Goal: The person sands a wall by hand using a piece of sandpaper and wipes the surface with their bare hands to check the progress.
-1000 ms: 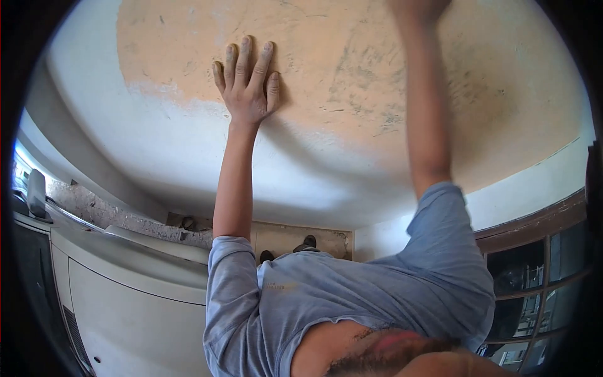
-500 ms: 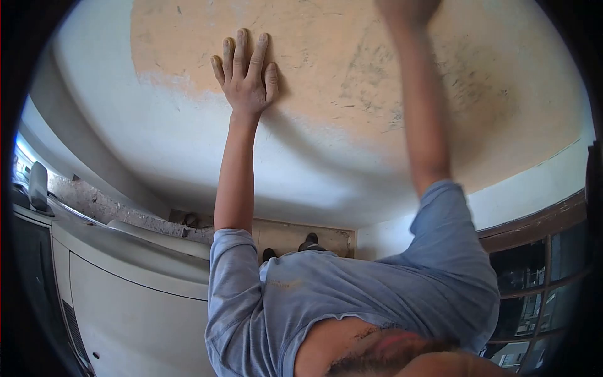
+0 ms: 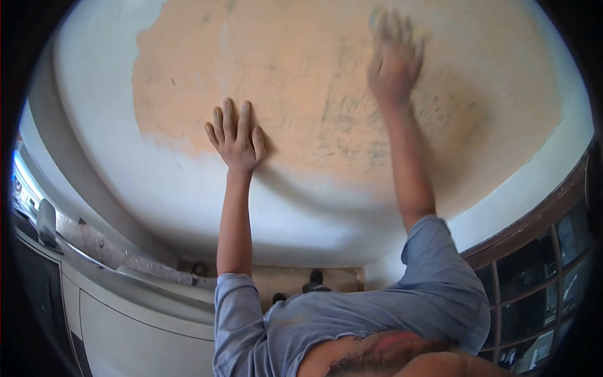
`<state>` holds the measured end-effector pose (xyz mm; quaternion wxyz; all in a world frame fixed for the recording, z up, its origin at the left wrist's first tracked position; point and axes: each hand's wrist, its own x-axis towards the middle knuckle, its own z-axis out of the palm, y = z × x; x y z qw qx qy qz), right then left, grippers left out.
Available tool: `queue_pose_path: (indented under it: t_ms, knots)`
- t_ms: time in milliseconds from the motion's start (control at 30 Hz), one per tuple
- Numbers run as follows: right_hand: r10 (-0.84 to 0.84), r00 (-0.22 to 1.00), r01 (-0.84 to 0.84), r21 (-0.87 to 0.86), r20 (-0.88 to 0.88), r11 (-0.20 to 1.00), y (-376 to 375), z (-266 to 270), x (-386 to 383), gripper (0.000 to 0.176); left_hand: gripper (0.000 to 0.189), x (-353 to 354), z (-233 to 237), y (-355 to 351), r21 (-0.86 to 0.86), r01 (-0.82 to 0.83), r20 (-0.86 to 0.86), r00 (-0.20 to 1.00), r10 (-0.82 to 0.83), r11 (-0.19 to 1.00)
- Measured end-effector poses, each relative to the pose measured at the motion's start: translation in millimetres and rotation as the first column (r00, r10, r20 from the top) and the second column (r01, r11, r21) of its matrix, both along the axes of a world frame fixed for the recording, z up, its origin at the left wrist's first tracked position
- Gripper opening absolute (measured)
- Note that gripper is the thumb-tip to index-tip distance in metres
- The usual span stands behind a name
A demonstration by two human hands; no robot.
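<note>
A large orange-tan patch with dark scuffs and scratches covers much of the pale wall (image 3: 282, 63). Against the lower left part of this patch my left hand (image 3: 235, 138) lies flat, fingers spread and nothing in it. Higher up on the right, my right hand (image 3: 396, 66) is over the patch, blurred by motion. Its fingers point upward and look stretched out, with a hint of something yellowish at the fingertips that I cannot make out. Dark marks (image 3: 352, 122) lie just left of my right forearm.
A pale cabinet-like surface (image 3: 138, 327) stands at the lower left, beside a rough ledge (image 3: 107, 245). At the lower right is a brown-framed window (image 3: 527, 283) with dark panes. My shoes (image 3: 316, 276) show on the floor below.
The view has tilted up, so more of the patch shows and my left hand appears lower. My right hand, cut off at the top edge before, is now in full view.
</note>
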<state>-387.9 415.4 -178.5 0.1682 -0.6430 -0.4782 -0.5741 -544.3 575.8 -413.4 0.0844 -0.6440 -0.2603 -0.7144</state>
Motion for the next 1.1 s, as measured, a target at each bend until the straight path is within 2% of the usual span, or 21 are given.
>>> queue_pose_path:
  t_ms: [33,100,133,200,267,300,333,400,500,533,567,600,633,667,733,767,833,900,1000,1067,1100]
  knots:
    - [0.191,0.974,-0.203,0.090,0.126,0.975,-0.2,-44.5,12.2,0.047,0.046,-2.4,-1.8,0.7,-0.038,-0.002,-0.014,1.000,0.002,0.999]
    - [0.097,0.994,-0.096,-0.039,0.042,0.995,-23.5,-156.0,12.8,0.047,0.045,-7.7,-2.0,0.7,-0.032,-0.013,-0.023,1.000,0.013,0.999]
    - [0.218,0.975,-0.213,-0.085,0.045,0.973,-36.6,-216.2,29.6,0.044,0.045,-8.7,-1.4,-1.6,-0.045,-0.019,-0.045,0.999,0.017,0.999]
    - [0.279,0.955,-0.268,-0.113,0.098,0.957,-51.8,-252.5,55.4,0.035,0.045,-11.8,1.4,1.3,-0.026,-0.029,-0.043,0.999,0.028,0.999]
    - [0.392,0.912,-0.402,-0.081,-0.120,0.912,-41.5,-195.5,111.8,0.035,0.045,-9.5,1.2,-2.5,-0.015,-0.027,-0.039,0.999,0.026,1.000]
    - [0.168,0.958,-0.165,-0.032,0.231,0.986,-58.5,-99.7,72.1,0.036,0.046,-8.0,1.7,-1.8,0.005,-0.033,-0.029,0.999,0.033,0.999]
    - [0.172,0.973,-0.191,0.114,0.154,0.975,-63.1,-39.4,62.0,0.040,0.046,-7.6,0.6,-2.0,0.034,-0.007,-0.044,0.999,0.008,0.999]
    - [0.287,0.949,-0.309,0.199,0.133,0.930,-66.1,40.6,74.7,0.045,0.047,-6.7,0.9,-0.1,0.015,-0.041,-0.039,0.998,0.042,0.999]
    - [0.146,0.987,-0.154,0.169,0.063,0.973,-79.1,-10.7,78.5,0.046,0.048,-7.7,2.5,-1.9,0.051,-0.041,-0.048,0.998,0.043,0.998]
    - [0.099,0.995,-0.098,0.166,0.007,0.981,-85.1,-59.8,81.8,0.044,0.048,-8.4,2.7,-3.4,0.039,-0.028,-0.055,0.998,0.030,0.999]
    - [0.106,0.994,-0.092,0.262,-0.039,0.961,-88.2,-118.1,78.3,0.040,0.048,-8.8,0.9,-3.4,0.042,-0.039,-0.061,0.997,0.041,0.998]
    - [0.781,0.502,-0.506,0.607,-0.370,0.613,-81.0,-203.1,105.6,0.036,0.048,-7.7,0.8,-2.5,0.042,-0.053,-0.064,0.996,0.055,0.998]
    - [0.076,0.985,-0.051,0.157,-0.153,0.986,-111.3,-244.9,99.1,0.032,0.048,-6.2,1.4,-3.8,0.066,-0.045,-0.058,0.997,0.049,0.997]
    - [0.079,0.986,-0.052,0.179,-0.149,0.983,-123.3,-233.5,111.3,0.032,0.049,-6.2,3.1,-4.2,0.060,-0.055,-0.055,0.997,0.058,0.997]
    - [0.157,0.988,-0.157,0.000,0.014,0.988,-144.7,-198.9,131.8,0.030,0.049,-9.8,2.3,-5.8,0.070,-0.054,-0.093,0.994,0.060,0.996]
    - [0.136,0.991,-0.136,0.064,0.011,0.989,-148.4,-152.6,145.6,0.032,0.049,-9.3,2.8,-5.4,0.077,-0.074,-0.092,0.992,0.081,0.994]
    - [0.164,0.983,-0.182,0.377,0.080,0.908,-154.8,-39.4,151.9,0.042,0.050,-7.7,4.8,-7.5,0.081,-0.092,-0.091,0.991,0.100,0.992]
    - [0.232,0.968,-0.253,0.398,0.101,0.882,-166.8,44.3,169.5,0.049,0.050,-6.6,4.1,-6.0,0.085,-0.093,-0.097,0.990,0.101,0.992]
    - [0.193,0.977,-0.215,0.398,0.096,0.892,-175.0,9.2,173.1,0.048,0.051,-7.8,1.7,-5.8,0.082,-0.116,-0.116,0.985,0.125,0.990]
    - [0.033,0.999,-0.020,0.361,-0.031,0.933,-186.9,-94.0,177.9,0.044,0.052,-5.1,0.5,-4.9,0.066,-0.107,-0.116,0.987,0.114,0.992]
    - [0.050,0.992,-0.003,0.362,-0.120,0.932,-187.0,-158.3,180.3,0.040,0.052,-4.0,0.6,-4.5,0.077,-0.111,-0.112,0.987,0.119,0.991]
